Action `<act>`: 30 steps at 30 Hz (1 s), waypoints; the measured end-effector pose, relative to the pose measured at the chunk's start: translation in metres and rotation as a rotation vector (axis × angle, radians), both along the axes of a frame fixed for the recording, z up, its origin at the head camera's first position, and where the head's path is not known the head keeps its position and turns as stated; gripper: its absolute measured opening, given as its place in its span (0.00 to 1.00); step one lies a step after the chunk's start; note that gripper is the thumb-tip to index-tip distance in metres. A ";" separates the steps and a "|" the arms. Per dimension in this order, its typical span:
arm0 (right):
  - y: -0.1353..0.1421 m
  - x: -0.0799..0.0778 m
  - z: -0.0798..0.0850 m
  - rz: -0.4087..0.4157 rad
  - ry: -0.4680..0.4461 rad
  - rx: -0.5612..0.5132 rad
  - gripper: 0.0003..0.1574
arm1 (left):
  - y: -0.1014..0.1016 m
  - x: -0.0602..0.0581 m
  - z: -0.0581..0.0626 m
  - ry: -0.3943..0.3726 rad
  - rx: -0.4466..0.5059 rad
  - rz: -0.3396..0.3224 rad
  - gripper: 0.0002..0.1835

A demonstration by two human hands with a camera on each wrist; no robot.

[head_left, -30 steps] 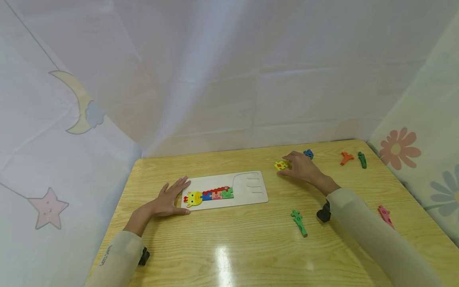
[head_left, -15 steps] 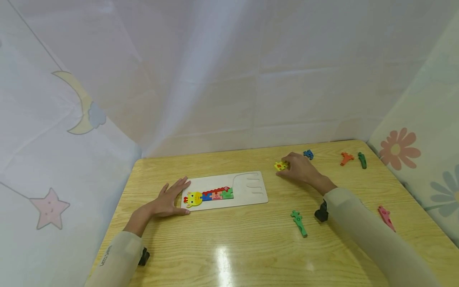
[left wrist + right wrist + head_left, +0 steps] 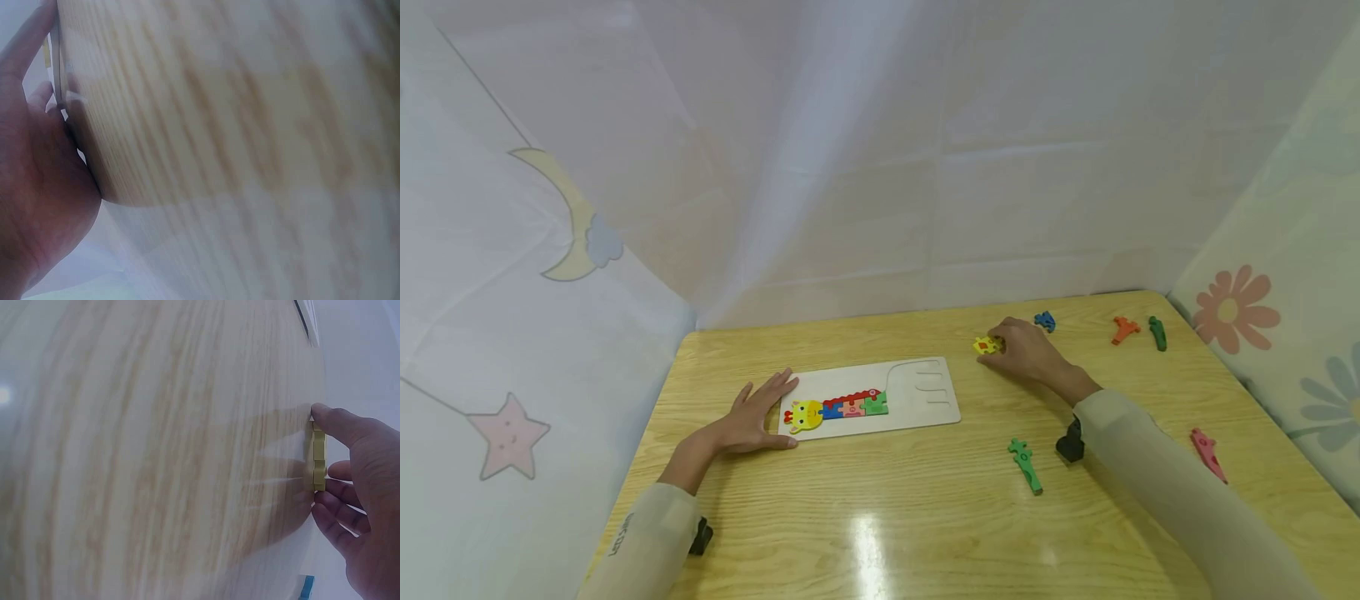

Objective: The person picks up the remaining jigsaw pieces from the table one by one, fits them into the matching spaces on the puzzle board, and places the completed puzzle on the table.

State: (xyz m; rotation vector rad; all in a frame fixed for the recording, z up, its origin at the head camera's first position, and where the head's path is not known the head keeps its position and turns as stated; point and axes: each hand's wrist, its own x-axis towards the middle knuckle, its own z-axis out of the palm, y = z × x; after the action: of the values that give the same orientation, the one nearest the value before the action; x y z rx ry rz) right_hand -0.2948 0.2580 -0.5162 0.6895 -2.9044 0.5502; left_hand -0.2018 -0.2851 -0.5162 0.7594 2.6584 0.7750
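Observation:
A white puzzle board (image 3: 835, 426) lies on the table with a yellow giraffe head (image 3: 807, 415) and several joined neck pieces, blue, pink, green and red, set in it. My left hand (image 3: 747, 425) rests at the board's left end, fingers spread and thumb along the lower corner. Over to the right, my right hand (image 3: 1027, 350) pinches a yellow puzzle piece (image 3: 985, 345) between thumb and fingers. In the right wrist view that yellow piece (image 3: 319, 456) appears edge-on at the tabletop, thumb on one side and fingertips on the other.
Behind the right hand lies a blue piece (image 3: 1045, 321). An orange piece (image 3: 1124, 330) and a dark green piece (image 3: 1157, 333) lie at the back right. A light green piece (image 3: 1026, 467) and a pink piece (image 3: 1207, 454) are nearer the front. Fabric walls surround the table (image 3: 865, 517).
The right hand and forearm have shifted very slightly left, with the yellow puzzle piece still between the fingers. The left hand and the board have stayed put.

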 end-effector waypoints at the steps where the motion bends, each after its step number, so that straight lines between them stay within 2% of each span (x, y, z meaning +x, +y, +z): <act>1: 0.000 0.000 0.000 0.001 0.000 0.000 0.36 | -0.001 0.000 -0.001 0.009 0.011 -0.004 0.59; 7: -0.002 -0.001 0.004 0.004 -0.017 -0.005 0.34 | -0.002 -0.001 -0.004 0.026 0.050 -0.015 0.59; 16: -0.001 -0.002 0.004 0.018 -0.026 -0.013 0.31 | 0.001 -0.001 0.003 -0.011 -0.031 0.006 0.59; 25: 0.001 -0.002 0.003 0.082 -0.001 -0.033 0.28 | -0.001 0.000 -0.002 0.009 0.045 -0.009 0.60; 30: 0.002 -0.001 0.005 0.115 0.007 -0.035 0.29 | -0.001 0.000 -0.002 0.005 0.039 -0.004 0.60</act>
State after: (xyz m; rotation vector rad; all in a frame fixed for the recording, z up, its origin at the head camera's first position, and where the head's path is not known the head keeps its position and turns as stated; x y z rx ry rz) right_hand -0.2960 0.2600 -0.5111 0.8554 -2.8553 0.6084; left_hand -0.2022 -0.2862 -0.5184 0.7774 2.6523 0.8266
